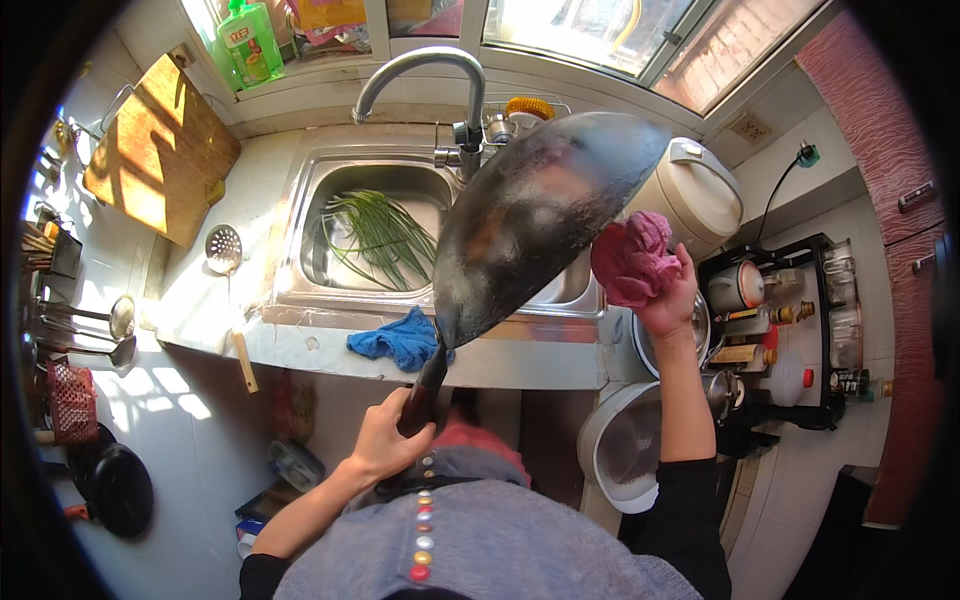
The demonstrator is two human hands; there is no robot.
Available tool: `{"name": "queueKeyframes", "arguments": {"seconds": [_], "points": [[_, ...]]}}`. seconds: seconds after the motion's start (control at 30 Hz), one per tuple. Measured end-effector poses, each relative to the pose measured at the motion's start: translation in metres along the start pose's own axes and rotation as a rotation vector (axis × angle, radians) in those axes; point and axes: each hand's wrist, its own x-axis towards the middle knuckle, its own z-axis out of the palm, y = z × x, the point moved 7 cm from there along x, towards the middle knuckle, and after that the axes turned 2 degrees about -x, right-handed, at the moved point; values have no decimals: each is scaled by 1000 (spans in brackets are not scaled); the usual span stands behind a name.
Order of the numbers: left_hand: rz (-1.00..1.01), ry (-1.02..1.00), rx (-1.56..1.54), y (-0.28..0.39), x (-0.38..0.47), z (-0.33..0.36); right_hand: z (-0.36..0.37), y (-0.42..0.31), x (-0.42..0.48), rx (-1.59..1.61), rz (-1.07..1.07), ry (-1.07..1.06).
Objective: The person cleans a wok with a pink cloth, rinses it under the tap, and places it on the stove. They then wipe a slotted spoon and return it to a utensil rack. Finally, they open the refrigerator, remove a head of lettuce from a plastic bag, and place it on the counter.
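My left hand point(388, 436) grips the dark handle point(426, 390) of a wok point(536, 217). The wok is tipped on its side above the counter's front edge, its dark outer surface facing me and its inside hidden. In my right hand point(673, 304) is a bunched pink cloth point(636, 259), held at the wok's right-hand edge; whether it touches the metal I cannot tell. Behind the wok lies a steel double sink point(296, 274), with long green scallions point(382, 236) in the left basin. Most of the right basin is covered by the wok.
A curved faucet point(420, 56) rises behind the sink. On the counter lie a blue cloth point(401, 341) and a skimmer point(224, 251), its handle past the edge. A cutting board point(161, 157) leans at left. A rice cooker point(697, 191) and a bottle rack point(825, 315) stand at right.
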Motion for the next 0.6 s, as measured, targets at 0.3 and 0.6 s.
{"name": "queueKeyframes", "arguments": {"seconds": [0.3,0.6], "points": [[189,50,47,7,-12,8,3,-21,-39,-138,-34,145],[330,5,-20,38,-8,-5,28,-37,-63,-754,-158,415]]}}
